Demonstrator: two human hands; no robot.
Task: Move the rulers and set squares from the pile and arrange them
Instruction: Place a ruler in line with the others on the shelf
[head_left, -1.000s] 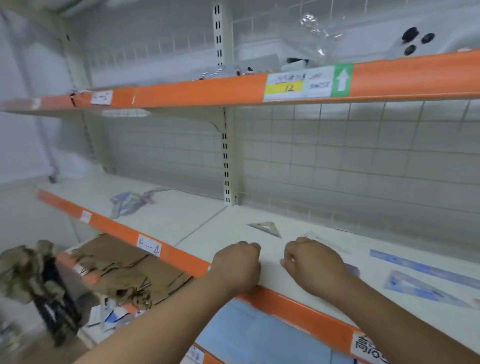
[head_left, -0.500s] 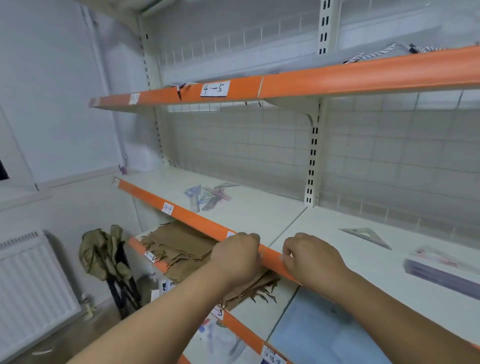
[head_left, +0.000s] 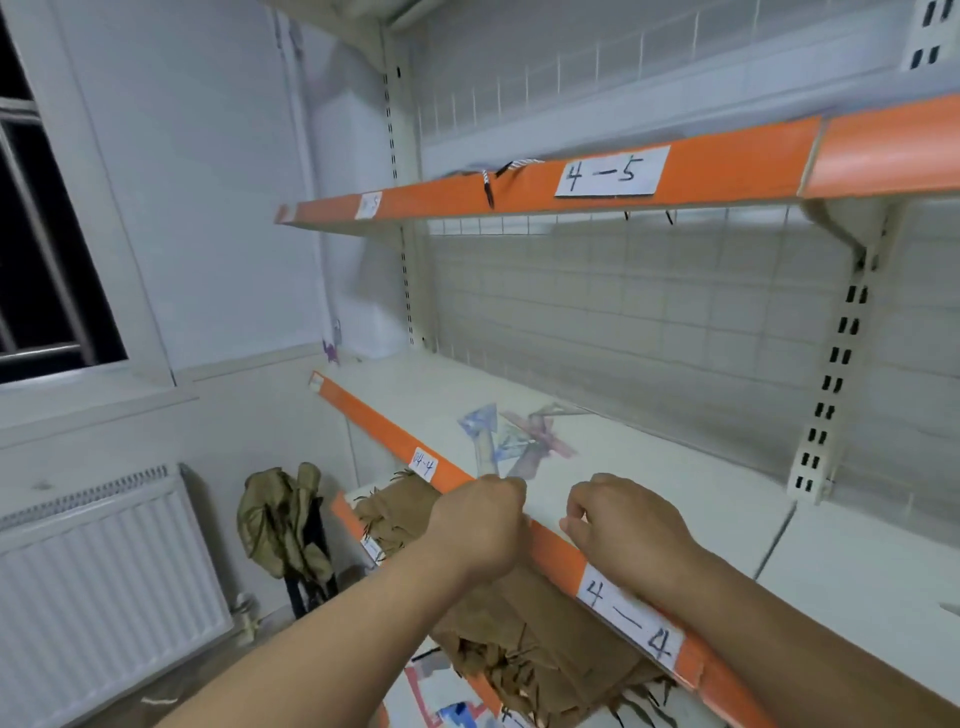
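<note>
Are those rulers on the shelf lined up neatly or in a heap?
In a heap: the rulers lie crossed over one another at odd angles on the shelf.

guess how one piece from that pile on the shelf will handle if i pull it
The pile looks like thin, flat, see-through plastic, so probably light and stiff. The pieces overlap crosswise, so pulling one may drag others. On the smooth shelf they'd likely slide.
</note>
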